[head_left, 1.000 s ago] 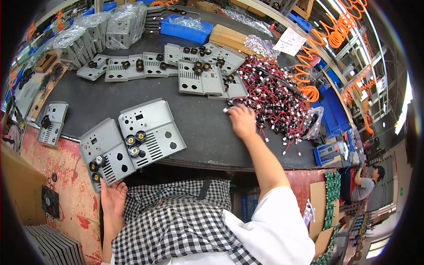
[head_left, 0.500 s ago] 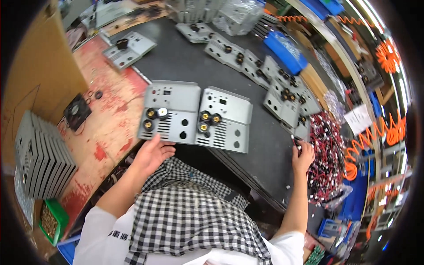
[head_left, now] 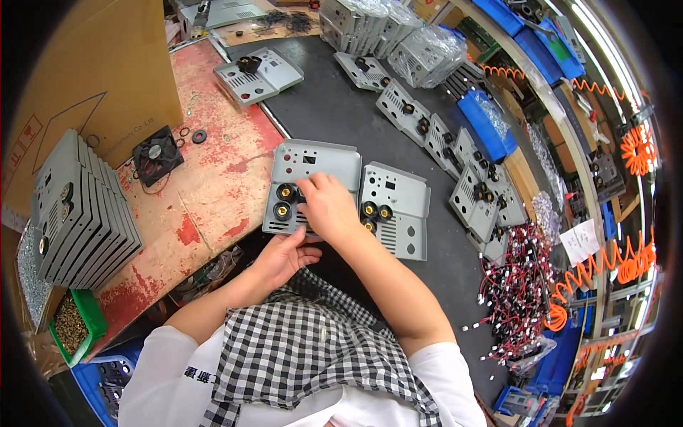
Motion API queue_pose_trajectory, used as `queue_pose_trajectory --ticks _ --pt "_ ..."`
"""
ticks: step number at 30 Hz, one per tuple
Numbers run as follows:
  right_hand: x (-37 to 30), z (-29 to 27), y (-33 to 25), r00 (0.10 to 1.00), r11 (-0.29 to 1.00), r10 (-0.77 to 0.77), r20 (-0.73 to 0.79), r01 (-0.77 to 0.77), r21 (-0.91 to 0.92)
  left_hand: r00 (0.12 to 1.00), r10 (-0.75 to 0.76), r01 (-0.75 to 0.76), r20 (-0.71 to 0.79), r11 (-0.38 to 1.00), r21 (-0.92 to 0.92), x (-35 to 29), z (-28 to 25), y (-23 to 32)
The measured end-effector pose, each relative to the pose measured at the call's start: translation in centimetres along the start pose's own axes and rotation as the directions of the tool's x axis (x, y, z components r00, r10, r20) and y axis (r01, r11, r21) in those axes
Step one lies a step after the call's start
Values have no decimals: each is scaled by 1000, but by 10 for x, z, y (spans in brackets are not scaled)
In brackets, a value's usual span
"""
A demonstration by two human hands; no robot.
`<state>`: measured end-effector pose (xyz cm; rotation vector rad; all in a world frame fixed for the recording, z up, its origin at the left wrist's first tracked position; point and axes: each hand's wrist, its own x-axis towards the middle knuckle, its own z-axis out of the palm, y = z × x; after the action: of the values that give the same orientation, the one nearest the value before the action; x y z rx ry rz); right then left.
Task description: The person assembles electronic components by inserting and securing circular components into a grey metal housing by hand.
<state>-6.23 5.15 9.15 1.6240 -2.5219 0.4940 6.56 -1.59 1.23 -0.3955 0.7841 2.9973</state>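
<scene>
Two grey sheet-metal panels lie side by side on the bench before me. The left panel (head_left: pixel 326 156) carries black round fittings (head_left: pixel 284 192) with brass-coloured centres; the right panel (head_left: pixel 410 201) bears similar ones. My right hand (head_left: pixel 327 206) reaches across onto the left panel, its fingers closed together beside the fittings. Whatever they grip is hidden beneath them. At that panel's near edge, my left hand (head_left: pixel 282 257) is turned palm up, thumb near the edge and fingers loosely apart, with nothing seen in it.
A stack of grey panels (head_left: pixel 85 213), a black fan (head_left: pixel 156 154) and a green bin (head_left: pixel 78 324) of small brass parts stand at left. Several panels (head_left: pixel 475 203) curve along the right, beside a heap of red and black wires (head_left: pixel 516 292). Another panel (head_left: pixel 257 75) lies farther off.
My right hand has come left from the wire heap onto the left panel, covering one fitting. My left hand stays by the near edge. The whole view has shifted.
</scene>
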Motion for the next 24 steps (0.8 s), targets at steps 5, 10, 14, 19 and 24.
queue_pose_trajectory --ticks 5,10,14,19,24 --pt "7 -9 -10 966 918 201 163 -243 313 1000 -10 10 -12 999 32 -5 2 12" --pt "-24 -29 1 883 -331 178 435 -363 871 989 -149 138 -9 893 429 -10 -3 10" --pt "-50 -34 2 911 -515 93 402 -301 802 836 388 -530 387 392 752 -33 31 42" --pt "-60 -35 -6 924 -536 108 366 -256 804 428 673 -677 603 -202 707 -25 67 70" --pt "-69 -35 -15 899 11 409 158 -178 984 602 636 -623 483 -4 782 -17 64 57"
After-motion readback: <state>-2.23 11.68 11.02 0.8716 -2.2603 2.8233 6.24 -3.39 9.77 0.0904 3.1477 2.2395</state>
